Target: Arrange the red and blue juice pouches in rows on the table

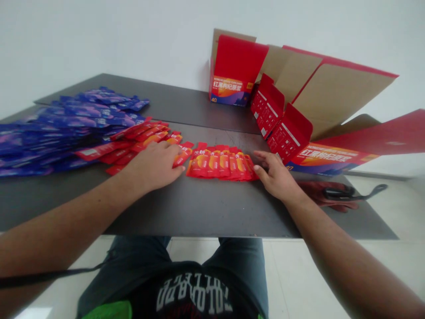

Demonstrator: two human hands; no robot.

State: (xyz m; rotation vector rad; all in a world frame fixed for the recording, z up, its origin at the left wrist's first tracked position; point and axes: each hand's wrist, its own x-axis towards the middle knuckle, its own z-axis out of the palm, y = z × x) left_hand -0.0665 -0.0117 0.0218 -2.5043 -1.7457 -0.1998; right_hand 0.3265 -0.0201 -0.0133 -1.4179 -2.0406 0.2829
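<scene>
The left hand [152, 166] lies flat on the dark grey surface [199, 208]. Its grip is open and not clamped on anything, and its fingertips [177, 160] touch some loose red sachets [139, 141]. These sachets lie overlapped in a pile. The right hand [277, 175] is open too, with the fingers apart, and its fingers [260, 170] are at the end of a tidy overlapped row of red sachets [221, 163]. This row lies between both hands. Left of the loose pile is a big heap of blue-purple sachets [66, 128].

At the far side stands a small red box [230, 91] with a printed front and its flap raised. I cannot see inside it. To its right, a larger opened carton [335, 99] of brown cardboard leans up, with printed red flaps [267, 108] and a printed panel [327, 158]. A dark red item with a black strap [335, 193] lies near the right hand.
</scene>
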